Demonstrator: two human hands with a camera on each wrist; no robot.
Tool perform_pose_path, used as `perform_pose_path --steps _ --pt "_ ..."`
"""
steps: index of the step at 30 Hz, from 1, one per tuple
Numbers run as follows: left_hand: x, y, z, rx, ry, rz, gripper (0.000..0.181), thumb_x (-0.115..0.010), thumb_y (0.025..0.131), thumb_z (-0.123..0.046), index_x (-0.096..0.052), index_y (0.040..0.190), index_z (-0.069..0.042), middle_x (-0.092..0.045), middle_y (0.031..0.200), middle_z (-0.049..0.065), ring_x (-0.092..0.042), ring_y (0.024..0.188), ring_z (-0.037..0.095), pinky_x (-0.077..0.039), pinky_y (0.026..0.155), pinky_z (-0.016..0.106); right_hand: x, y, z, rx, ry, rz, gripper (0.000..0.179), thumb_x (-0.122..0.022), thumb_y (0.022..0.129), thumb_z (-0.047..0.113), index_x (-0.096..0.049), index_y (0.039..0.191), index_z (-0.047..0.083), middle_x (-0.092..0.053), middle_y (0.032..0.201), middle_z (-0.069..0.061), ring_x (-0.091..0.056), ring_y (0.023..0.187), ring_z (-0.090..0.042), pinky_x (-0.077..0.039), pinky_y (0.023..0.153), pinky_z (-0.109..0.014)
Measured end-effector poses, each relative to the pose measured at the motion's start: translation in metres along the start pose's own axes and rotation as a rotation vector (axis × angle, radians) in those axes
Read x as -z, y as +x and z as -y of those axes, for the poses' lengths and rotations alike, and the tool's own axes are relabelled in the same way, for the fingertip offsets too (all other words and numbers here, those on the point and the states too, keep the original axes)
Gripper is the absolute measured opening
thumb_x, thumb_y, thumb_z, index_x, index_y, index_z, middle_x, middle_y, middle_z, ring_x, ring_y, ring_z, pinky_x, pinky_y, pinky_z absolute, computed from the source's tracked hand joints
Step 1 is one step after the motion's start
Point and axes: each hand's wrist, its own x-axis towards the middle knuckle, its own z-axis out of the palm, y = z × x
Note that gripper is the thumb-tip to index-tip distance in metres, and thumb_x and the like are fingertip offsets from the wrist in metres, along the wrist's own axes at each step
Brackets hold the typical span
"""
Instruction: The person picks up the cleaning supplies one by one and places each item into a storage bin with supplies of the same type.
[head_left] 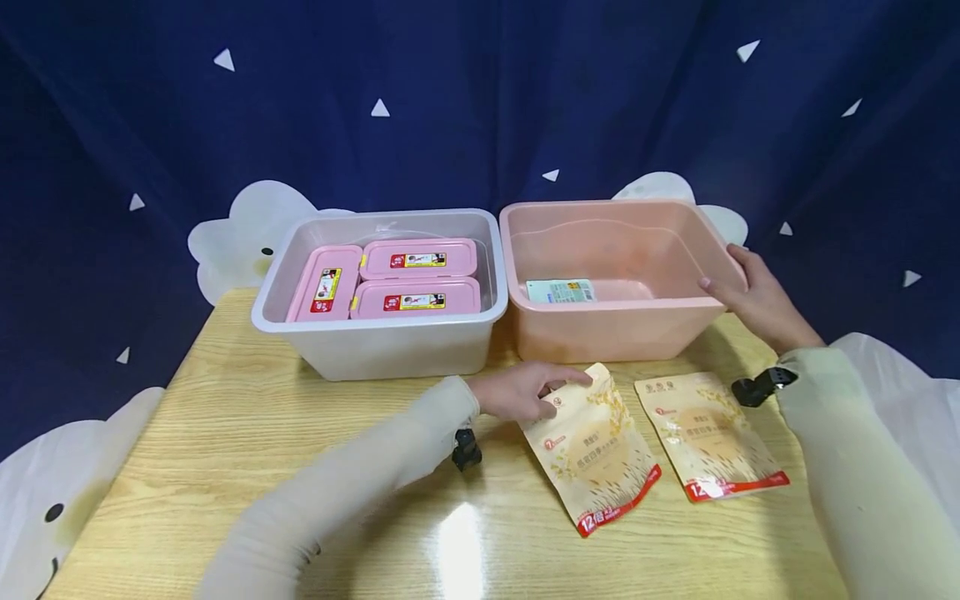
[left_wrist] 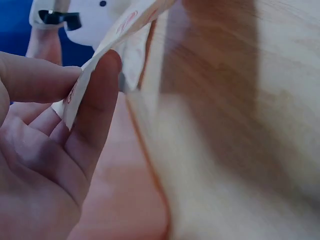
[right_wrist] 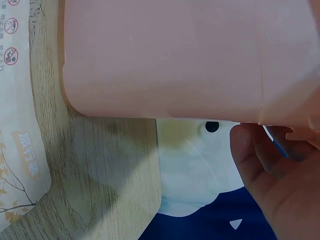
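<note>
- On the wood-grain table (head_left: pixel 360 433), in front of the 2 bins and left of a matching pouch: 1 cream pouch (head_left: pixel 600 450), tilted, with its red-banded end toward the near side.
- Pinching that cream pouch near its upper left corner with the left hand (head_left: pixel 525 392) – thumb and fingers nearly together, only the thin packaging between.
- Bent slightly at the pinched corner, as seen from the left wrist; cannot tell if wholly off the wood.
- Gripping the right rim of the pink bin (head_left: pixel 600 335) with the right hand (head_left: pixel 768 304) – thumb toward the inside, fingers on the outer side, parted only by the rim's thickness.
- Lying flat near the right sleeve (head_left: pixel 862 475): the matching pouch (head_left: pixel 712 433), well apart from both hands.
- Inside the pink bin, toward the left of its floor: 1 pale flat packet (head_left: pixel 561 291) with printing.
- Just left of the pink bin: 1 white bin (head_left: pixel 397 348), holding 3 pink lidded boxes – a left box (head_left: pixel 326 285) set lengthwise, a rear box (head_left: pixel 418 259) and a front box (head_left: pixel 416 298) set crosswise.
- Behind everything: a dark blue curtain (head_left: pixel 450 67) with small white triangles.
</note>
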Motion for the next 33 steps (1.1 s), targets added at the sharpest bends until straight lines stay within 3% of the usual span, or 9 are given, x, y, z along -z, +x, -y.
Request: perform_pose_path --steps 3,6,9,14,19,22,25,29,33 --pt "0.012 -0.006 -0.011 -0.031 0.063 -0.020 0.062 -0.059 0.092 0.002 -0.046 0.148 -0.021 -0.051 0.151 0.000 -0.053 0.106 0.008 -0.044 0.087 0.016 0.001 0.000 -0.001 -0.002 -0.006 0.006 0.094 -0.054 0.095 0.051 0.001 0.160 0.013 -0.013 0.164 -0.025 -0.029 0.138 -0.045 -0.029 0.109 -0.065" --pt "0.025 -0.013 -0.022 -0.063 0.140 -0.038 0.063 -0.059 0.091 0.002 -0.046 0.148 -0.021 -0.058 0.139 0.001 -0.052 0.086 0.010 -0.043 0.078 0.017 0.001 0.001 0.000 0.005 -0.015 0.009 0.094 -0.054 0.095 0.051 0.002 0.160 0.013 -0.013 0.164 -0.025 -0.029 0.138 -0.045 -0.032 0.108 -0.060" --pt "0.035 -0.017 -0.032 -0.086 0.210 -0.034 0.064 -0.057 0.090 0.004 -0.046 0.148 -0.020 -0.059 0.125 0.003 -0.042 0.071 0.012 -0.040 0.070 0.018 0.003 0.001 0.000 0.005 -0.029 0.013 0.093 -0.054 0.096 0.050 0.001 0.160 0.012 -0.014 0.163 -0.026 -0.031 0.136 -0.044 -0.043 0.097 -0.037" --pt "0.046 -0.022 -0.041 -0.082 0.280 -0.016 0.067 -0.051 0.088 0.008 -0.047 0.148 -0.022 -0.061 0.118 0.004 -0.049 0.080 0.014 -0.041 0.071 0.017 0.003 0.000 -0.002 0.004 -0.041 0.015 0.092 -0.054 0.096 0.051 0.000 0.160 0.011 -0.018 0.161 -0.028 -0.034 0.130 -0.042 -0.036 0.072 -0.009" --pt "0.056 -0.030 -0.053 -0.062 0.299 0.008 0.068 -0.046 0.088 0.010 -0.048 0.148 -0.022 -0.061 0.126 0.002 -0.050 0.083 0.013 -0.041 0.065 0.016 0.000 0.003 -0.003 0.010 -0.038 0.016 0.092 -0.055 0.096 0.050 -0.001 0.160 0.012 -0.017 0.162 -0.027 -0.034 0.132 -0.042 -0.035 0.073 -0.010" --pt "0.068 -0.036 -0.069 -0.063 0.336 0.022 0.068 -0.045 0.087 0.011 -0.049 0.147 -0.022 -0.058 0.140 -0.002 -0.052 0.095 0.011 -0.044 0.073 0.016 -0.002 0.004 -0.003 0.010 -0.038 0.016 0.092 -0.055 0.096 0.050 -0.001 0.160 0.012 -0.017 0.162 -0.027 -0.034 0.133 -0.043 -0.037 0.074 -0.012" --pt "0.087 -0.042 -0.091 -0.071 0.364 0.028 0.069 -0.044 0.087 0.012 -0.051 0.146 -0.023 -0.054 0.148 -0.004 -0.054 0.107 0.012 -0.046 0.083 0.020 -0.002 0.003 -0.002 0.011 -0.031 0.008 0.093 -0.054 0.096 0.050 0.001 0.160 0.013 -0.015 0.163 -0.027 -0.033 0.133 -0.045 -0.044 0.091 -0.031" --pt "0.120 -0.047 -0.116 -0.076 0.337 0.025 0.068 -0.043 0.086 0.013 -0.054 0.143 -0.022 -0.054 0.148 -0.005 -0.054 0.119 0.008 -0.047 0.097 0.020 -0.002 0.002 -0.001 0.010 -0.021 0.008 0.093 -0.053 0.096 0.051 0.002 0.160 0.013 -0.013 0.163 -0.027 -0.030 0.135 -0.047 -0.032 0.103 -0.060" --pt "0.150 -0.048 -0.137 -0.080 0.290 -0.015 0.068 -0.042 0.085 0.015 -0.056 0.142 -0.020 -0.057 0.143 -0.004 -0.058 0.110 0.009 -0.049 0.088 0.019 0.000 0.001 -0.001 0.015 -0.033 0.003 0.092 -0.054 0.096 0.049 0.001 0.160 0.012 -0.014 0.163 -0.027 -0.031 0.134 -0.046 -0.035 0.101 -0.054"
